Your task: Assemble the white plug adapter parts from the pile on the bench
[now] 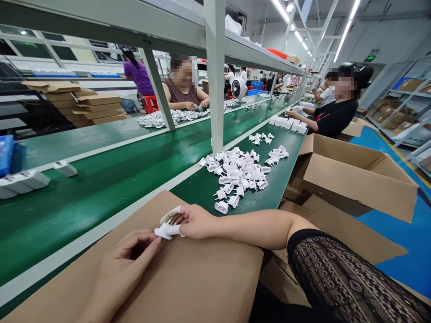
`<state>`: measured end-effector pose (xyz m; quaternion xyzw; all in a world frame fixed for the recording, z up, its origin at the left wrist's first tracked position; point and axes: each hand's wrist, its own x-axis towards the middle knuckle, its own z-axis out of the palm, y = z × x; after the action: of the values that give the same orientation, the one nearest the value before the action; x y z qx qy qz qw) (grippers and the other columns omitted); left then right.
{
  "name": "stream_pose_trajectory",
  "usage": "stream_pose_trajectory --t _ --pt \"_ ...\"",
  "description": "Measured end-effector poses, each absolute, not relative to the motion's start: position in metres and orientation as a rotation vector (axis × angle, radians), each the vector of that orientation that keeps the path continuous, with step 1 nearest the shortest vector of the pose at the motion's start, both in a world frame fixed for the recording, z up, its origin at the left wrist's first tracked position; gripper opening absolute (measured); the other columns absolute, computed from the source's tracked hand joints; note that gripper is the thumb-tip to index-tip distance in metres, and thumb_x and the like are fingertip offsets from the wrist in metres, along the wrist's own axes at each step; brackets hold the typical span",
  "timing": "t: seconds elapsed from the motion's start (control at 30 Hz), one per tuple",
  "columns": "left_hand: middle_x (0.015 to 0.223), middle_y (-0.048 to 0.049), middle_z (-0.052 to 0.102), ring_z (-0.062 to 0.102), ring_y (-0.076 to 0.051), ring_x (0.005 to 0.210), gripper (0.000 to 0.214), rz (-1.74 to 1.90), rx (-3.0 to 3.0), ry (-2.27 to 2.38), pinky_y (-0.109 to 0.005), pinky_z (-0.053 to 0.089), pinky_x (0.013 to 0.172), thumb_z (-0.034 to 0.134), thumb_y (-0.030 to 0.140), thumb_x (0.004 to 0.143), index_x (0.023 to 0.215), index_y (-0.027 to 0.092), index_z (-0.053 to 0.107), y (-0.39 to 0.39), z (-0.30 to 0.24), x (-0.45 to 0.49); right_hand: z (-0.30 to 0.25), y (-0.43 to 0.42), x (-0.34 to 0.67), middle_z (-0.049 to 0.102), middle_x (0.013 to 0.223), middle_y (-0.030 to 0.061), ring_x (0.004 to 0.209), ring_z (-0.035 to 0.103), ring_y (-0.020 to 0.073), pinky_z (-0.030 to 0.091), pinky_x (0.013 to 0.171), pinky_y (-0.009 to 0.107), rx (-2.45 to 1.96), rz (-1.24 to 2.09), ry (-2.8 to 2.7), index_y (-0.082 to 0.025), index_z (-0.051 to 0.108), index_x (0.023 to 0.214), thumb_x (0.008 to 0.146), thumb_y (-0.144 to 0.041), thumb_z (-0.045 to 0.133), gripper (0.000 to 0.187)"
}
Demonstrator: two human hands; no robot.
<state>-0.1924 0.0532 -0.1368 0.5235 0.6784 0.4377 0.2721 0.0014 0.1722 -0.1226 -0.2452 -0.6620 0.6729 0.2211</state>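
Observation:
Over a brown cardboard box (202,282), both my hands meet on one small white plug piece (163,232) with metal pins. My left hand (126,260) pinches its near end between thumb and fingertips. From the other side my right hand (191,222) grips it, white covers on the thumb and a finger; the pins show between those fingers. A heap of similar white plug pieces (239,170) lies on the green bench just beyond my right hand, some apart from the rest.
A green conveyor belt (134,179) runs along the left, with white blocks (27,181) at its far side. A metal post (214,76) rises beside the heap. Open cardboard boxes (360,175) stand at right. Co-workers sit across the belt and farther along the bench.

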Motion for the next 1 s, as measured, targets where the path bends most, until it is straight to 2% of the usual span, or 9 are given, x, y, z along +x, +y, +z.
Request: stream_pose_trajectory --t 0.37,0.77,1.0 --pt "0.104 -0.0079 0.076 0.072 -0.026 0.094 0.046 1.173 1.485 1.848 -0.027 0.058 0.072 0.075 0.069 0.077 0.084 0.023 0.078 0.052 -0.132 -0.19 -0.119 0.17 0.001 0.073 0.108 0.0047 0.085 0.064 0.0111 0.052 0.071 0.019 -0.708 1.847 -1.832 -0.019 0.073 0.115 0.071 0.004 0.069 0.05" --pt "0.101 -0.0078 0.076 0.072 -0.024 0.09 0.054 1.195 1.455 1.845 -0.026 0.057 0.069 0.075 0.076 0.073 0.08 0.023 0.075 0.054 -0.135 -0.19 -0.113 0.169 0.001 0.07 0.098 0.0014 0.082 0.062 0.0097 0.05 0.07 0.018 -0.704 1.906 -1.778 -0.017 0.073 0.11 0.067 0.01 0.063 0.052" --pt "0.102 -0.0063 0.076 0.072 -0.025 0.092 0.048 1.187 1.401 1.873 -0.026 0.058 0.07 0.075 0.072 0.073 0.079 0.025 0.075 0.052 -0.134 -0.19 -0.116 0.17 0.001 0.072 0.102 0.0033 0.085 0.064 0.0114 0.051 0.069 0.019 -0.695 1.873 -1.803 -0.019 0.074 0.114 0.069 0.006 0.064 0.053"
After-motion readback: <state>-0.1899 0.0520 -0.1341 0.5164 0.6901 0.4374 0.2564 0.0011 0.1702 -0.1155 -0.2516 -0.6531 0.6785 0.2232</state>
